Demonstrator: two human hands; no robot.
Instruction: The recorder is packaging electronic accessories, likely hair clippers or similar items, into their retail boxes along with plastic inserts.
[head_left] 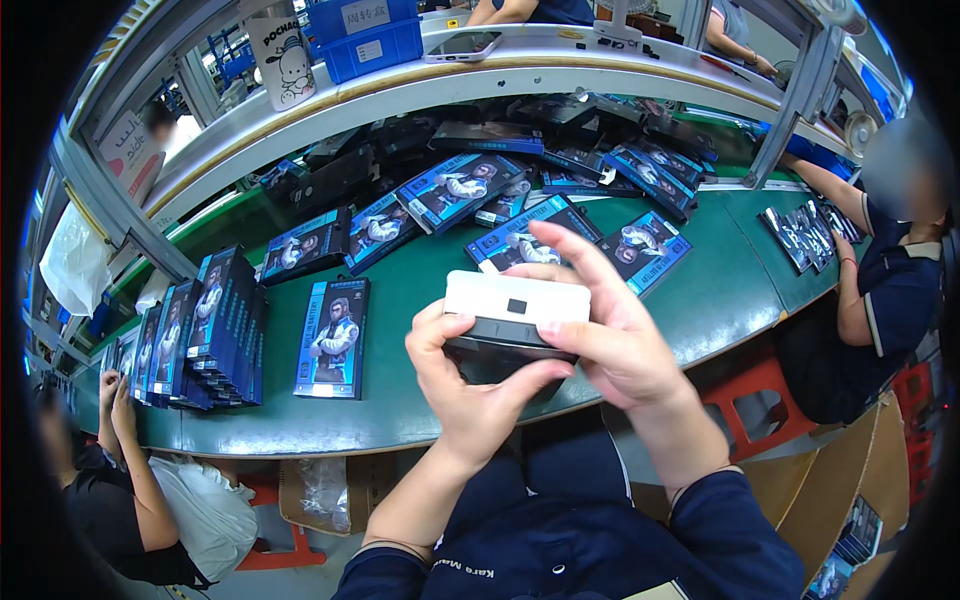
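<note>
Between my two hands I hold a dark box (pixel 490 296), its white end piece turned up toward me; a small black square marks the white face. My left hand (pixel 450 385) grips the left side, one digit on the dark front edge and the thumb stretched below. My right hand (pixel 620 335) holds the right end, thumb pressed on the front edge and one finger raised above. The underside is mostly hidden by my hands. To the left of my hands a flat blue and black printed box (pixel 333 340) lies on the green table (pixel 400 400).
Stacked printed boxes (pixel 215 325) stand at the left. A heap of similar boxes (pixel 460 190) lies beyond my hands, under a shelf (pixel 400 85) carrying blue bins (pixel 365 40) and a phone (pixel 463 46). Co-workers sit left and right; the right one handles small packets (pixel 800 235).
</note>
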